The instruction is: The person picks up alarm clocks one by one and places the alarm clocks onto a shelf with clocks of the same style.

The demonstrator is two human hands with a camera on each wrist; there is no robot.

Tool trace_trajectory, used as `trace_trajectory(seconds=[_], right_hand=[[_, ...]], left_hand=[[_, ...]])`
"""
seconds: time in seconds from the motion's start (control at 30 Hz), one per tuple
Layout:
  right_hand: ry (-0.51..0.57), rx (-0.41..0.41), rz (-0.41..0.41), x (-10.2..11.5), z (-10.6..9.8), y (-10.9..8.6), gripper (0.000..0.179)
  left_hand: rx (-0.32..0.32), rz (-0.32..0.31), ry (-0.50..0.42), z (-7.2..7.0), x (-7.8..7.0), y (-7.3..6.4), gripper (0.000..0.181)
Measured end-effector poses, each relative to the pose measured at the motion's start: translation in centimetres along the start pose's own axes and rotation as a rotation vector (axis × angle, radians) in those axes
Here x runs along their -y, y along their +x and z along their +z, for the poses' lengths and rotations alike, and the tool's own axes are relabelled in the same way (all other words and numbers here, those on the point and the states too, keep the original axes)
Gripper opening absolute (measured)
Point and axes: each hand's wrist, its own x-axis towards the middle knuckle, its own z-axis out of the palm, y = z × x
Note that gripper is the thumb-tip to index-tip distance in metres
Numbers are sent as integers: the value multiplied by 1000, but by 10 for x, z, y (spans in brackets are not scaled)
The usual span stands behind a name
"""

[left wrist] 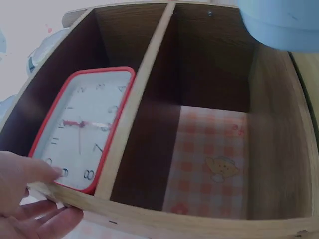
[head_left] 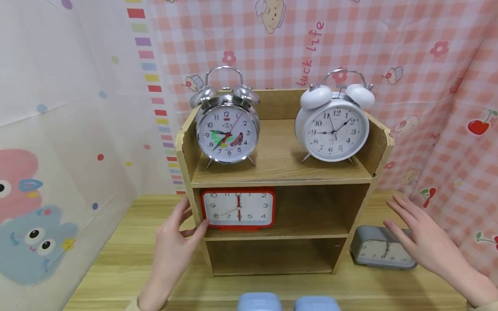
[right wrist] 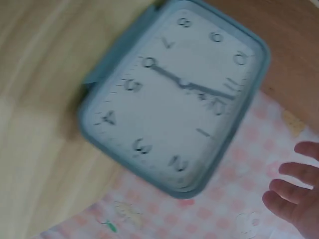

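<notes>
A red-framed alarm clock (head_left: 238, 209) stands at the left of the middle tier of a small wooden shelf (head_left: 282, 181). My left hand (head_left: 173, 239) straddles the shelf's left side panel: its thumb lies at the clock's lower left corner, its fingers outside the panel. The left wrist view shows that thumb over the edge of the clock face (left wrist: 82, 129). To the right of the shelf, a grey-blue alarm clock (head_left: 383, 248) stands on the table. My right hand (head_left: 429, 239), fingers extended, is above and partly in front of it, holding nothing; the right wrist view shows them apart.
On the top tier stand a silver twin-bell clock (head_left: 228, 129) at left and a white twin-bell clock (head_left: 334, 129) at right. Two light-blue objects (head_left: 259, 302), cut off by the frame, sit at the table's (head_left: 120, 259) front. Patterned curtains (head_left: 280, 47) hang behind and beside the shelf.
</notes>
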Motion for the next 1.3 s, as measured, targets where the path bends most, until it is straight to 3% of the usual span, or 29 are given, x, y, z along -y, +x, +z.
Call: trace_trajectory(seconds=[0.1, 0.3, 0.53, 0.87, 1.3], right_hand=[[-36, 43, -26, -11, 5, -7, 59], [-69, 40, -120, -25, 21, -15, 70], [-33, 105, -76, -31, 29, -22, 68], [-104, 18, -176, -28, 27, -22, 55], [-143, 122, -116, -22, 30, -17, 55]], left_hand=[[4, -14, 3, 2, -2, 0, 64], [1, -30, 7, 3, -6, -2, 68], [16, -53, 9, 7, -7, -4, 69], [21, -73, 20, 12, -10, -5, 67], [30, -40, 82, 8, -9, -5, 65]])
